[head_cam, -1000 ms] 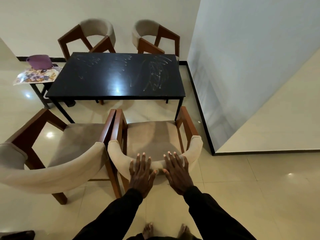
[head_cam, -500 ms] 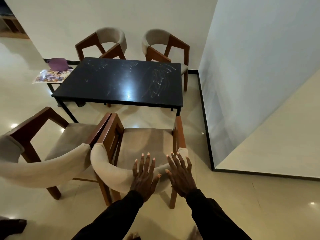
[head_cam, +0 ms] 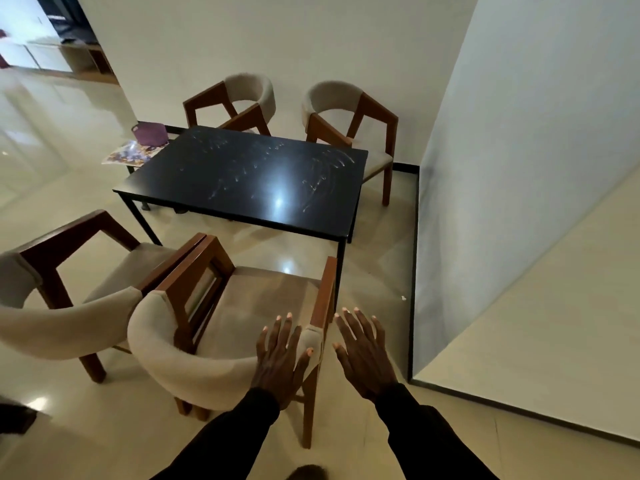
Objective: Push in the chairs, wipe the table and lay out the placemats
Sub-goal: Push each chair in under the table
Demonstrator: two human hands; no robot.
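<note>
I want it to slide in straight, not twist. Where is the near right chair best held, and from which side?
Hold the curved padded backrest from behind, the side facing you, one hand near each end. The chair opens toward the table, so pushing there likely drives it in. Only the left hand lies on the backrest's right end; the right hand hovers beside it.

Far-left chair [head_cam: 242, 95] at 12 o'clock of table [head_cam: 242, 178], far-right chair [head_cam: 346, 112] at 1; near-right chair [head_cam: 249, 303] at 6, near-left chair [head_cam: 69, 313] at 8, side by side; placemats [head_cam: 128, 154] at 10
</note>
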